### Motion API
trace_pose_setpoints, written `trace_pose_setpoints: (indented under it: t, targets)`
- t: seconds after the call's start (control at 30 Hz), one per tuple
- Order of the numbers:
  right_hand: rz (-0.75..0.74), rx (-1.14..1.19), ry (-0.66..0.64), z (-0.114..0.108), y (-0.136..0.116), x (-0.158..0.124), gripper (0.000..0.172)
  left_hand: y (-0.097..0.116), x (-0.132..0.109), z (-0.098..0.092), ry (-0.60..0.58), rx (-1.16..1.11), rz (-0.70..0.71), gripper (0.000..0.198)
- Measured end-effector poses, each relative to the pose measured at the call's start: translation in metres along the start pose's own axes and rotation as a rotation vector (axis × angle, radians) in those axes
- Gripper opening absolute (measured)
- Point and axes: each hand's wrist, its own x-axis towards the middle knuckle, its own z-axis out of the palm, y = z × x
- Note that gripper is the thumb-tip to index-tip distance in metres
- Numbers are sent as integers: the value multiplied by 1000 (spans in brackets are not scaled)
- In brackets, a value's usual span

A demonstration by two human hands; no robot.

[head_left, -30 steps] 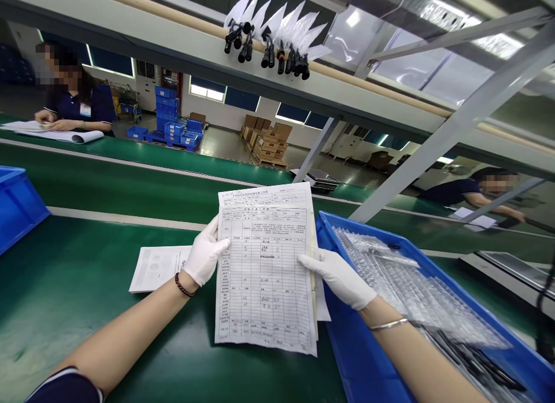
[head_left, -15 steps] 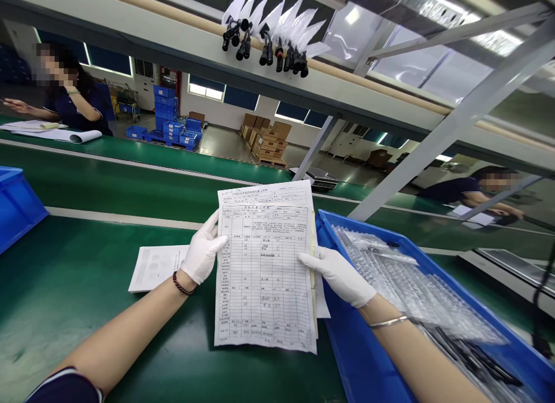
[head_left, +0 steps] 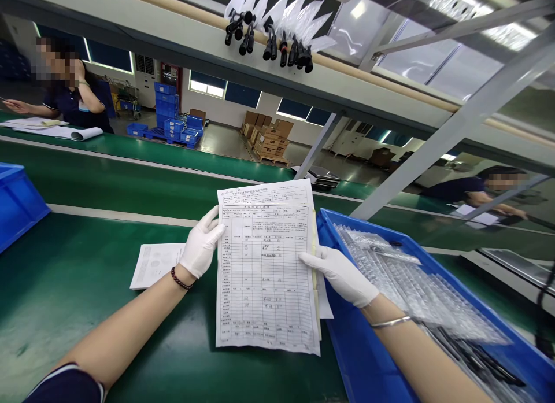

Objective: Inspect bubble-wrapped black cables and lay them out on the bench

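Observation:
I hold a printed form (head_left: 267, 264), a sheet with a ruled table and a few more sheets behind it, upright above the green belt (head_left: 78, 276). My left hand (head_left: 201, 245), in a white glove, grips its left edge, thumb on the front. My right hand (head_left: 340, 273), also gloved, pinches the right edge beside the blue bin (head_left: 359, 345). Both hands are closed on the paper.
A second white sheet (head_left: 155, 264) lies flat on the belt left of my left wrist. The blue bin holds bubble-wrap bags (head_left: 403, 281) and black cables. Another blue bin (head_left: 17, 203) sits at far left. Bagged black connectors (head_left: 277, 27) hang overhead. Two people sit across the line.
The form and my hands have barely shifted. The person at far left lifted a hand to the head and stretched the other arm out.

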Motion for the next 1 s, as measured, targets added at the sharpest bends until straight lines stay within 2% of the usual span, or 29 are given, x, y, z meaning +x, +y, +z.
trace_pose_setpoints:
  t: [0.2, 0.63, 0.77, 0.87, 1.0]
  targets:
    - [10, -1, 17, -2, -2, -1, 54, 3, 1, 2, 38, 16, 7, 61]
    - [11, -4, 30, -3, -3, -2, 54, 1, 5, -4, 77, 77, -38, 60]
    - [8, 11, 50, -11, -1, 0, 54, 2, 6, -6, 80, 98, -48, 61]
    - [-19, 12, 167, -29, 2, 2, 50, 3, 5, -11, 70, 120, -63, 61]
    - [-123, 121, 410, -63, 5, -1, 40, 8, 1, -14, 74, 152, -92, 56]
